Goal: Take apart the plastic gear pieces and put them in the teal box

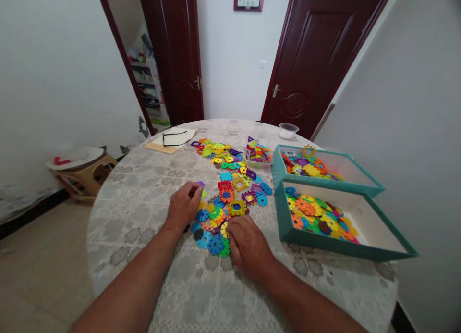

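My left hand [183, 204] is closed, thumb and fingers pinched together, at the left edge of a pile of plastic snowflake building discs [216, 244]. A purple disc [200, 183] and a lime green one [204, 193] show just beyond its fingertips; whether it grips either is hidden. On the pile's near right side, my right hand [249, 244] has its fingers closed at the rim of a yellow disc [224, 229]. Blue, green and orange discs lie around it. Square frame pieces, such as a yellow one [237, 207] and a red one [225, 186], lie just beyond.
Two teal boxes [338, 249] [363, 175] of plastic pieces stand at the right. Farther back are a clear tub [258, 163] of small pieces, an upturned-looking clear bowl [288, 129], and glasses [176, 139] on paper. More discs [220, 153] spread across the round table [133, 198].
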The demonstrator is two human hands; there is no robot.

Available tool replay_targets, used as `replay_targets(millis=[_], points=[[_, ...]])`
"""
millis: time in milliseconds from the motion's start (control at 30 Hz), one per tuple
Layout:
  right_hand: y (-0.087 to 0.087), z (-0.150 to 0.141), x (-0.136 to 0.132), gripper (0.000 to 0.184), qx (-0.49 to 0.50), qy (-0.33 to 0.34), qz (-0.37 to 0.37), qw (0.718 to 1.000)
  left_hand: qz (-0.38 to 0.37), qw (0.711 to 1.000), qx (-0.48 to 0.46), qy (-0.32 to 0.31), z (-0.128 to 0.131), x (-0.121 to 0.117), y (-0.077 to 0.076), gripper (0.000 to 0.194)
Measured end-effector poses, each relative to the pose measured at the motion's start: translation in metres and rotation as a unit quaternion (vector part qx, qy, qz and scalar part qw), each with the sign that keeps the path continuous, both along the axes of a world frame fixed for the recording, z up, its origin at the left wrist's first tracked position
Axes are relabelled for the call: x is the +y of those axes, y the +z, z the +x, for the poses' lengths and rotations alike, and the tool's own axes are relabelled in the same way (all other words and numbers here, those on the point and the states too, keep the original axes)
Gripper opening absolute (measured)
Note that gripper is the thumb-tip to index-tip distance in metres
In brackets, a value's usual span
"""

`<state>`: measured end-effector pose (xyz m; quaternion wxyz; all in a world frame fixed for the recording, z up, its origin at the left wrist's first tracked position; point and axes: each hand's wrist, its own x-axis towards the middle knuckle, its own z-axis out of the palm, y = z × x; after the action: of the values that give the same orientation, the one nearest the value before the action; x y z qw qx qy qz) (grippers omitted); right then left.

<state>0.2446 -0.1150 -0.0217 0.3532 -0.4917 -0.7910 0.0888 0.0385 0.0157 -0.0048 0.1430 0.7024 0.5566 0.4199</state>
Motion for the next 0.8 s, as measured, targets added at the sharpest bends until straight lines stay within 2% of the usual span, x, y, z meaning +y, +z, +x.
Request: replay_targets(millis=[200, 333, 433, 567, 733, 800], points=[[0.001, 0.001, -0.001, 0.03, 0.036, -0.004, 0.015, 0.999, -0.008, 0.999, 0.052, -0.003, -0.001, 0.001, -0.009, 0.023], [-0.007, 0.015, 0.011, 0.047, -0.001, -0.103, 0.041, 0.994, 0.005, 0.998, 0.066, -0.011, -0.006, 0.001, -0.01, 0.023], [-0.017, 0.021, 0.018, 0.046, -0.04, -0.147, 0.035, 0.988, 0.021, 0.998, 0.056, 0.0, -0.01, 0.001, -0.008, 0.022], [-0.021, 0.022, 0.022, 0.032, -0.034, -0.129, 0.02, 0.991, 0.028, 0.999, 0.044, -0.013, -0.01, 0.0, -0.007, 0.018], [-0.01, 0.026, 0.023, 0.022, 0.035, -0.075, -0.006, 0.997, 0.048, 0.994, 0.042, -0.091, -0.004, -0.005, -0.008, 0.017], [-0.004, 0.029, 0.022, 0.02, 0.075, -0.086, -0.025, 0.993, 0.05, 0.988, 0.048, -0.138, -0.001, -0.008, -0.009, 0.021]])
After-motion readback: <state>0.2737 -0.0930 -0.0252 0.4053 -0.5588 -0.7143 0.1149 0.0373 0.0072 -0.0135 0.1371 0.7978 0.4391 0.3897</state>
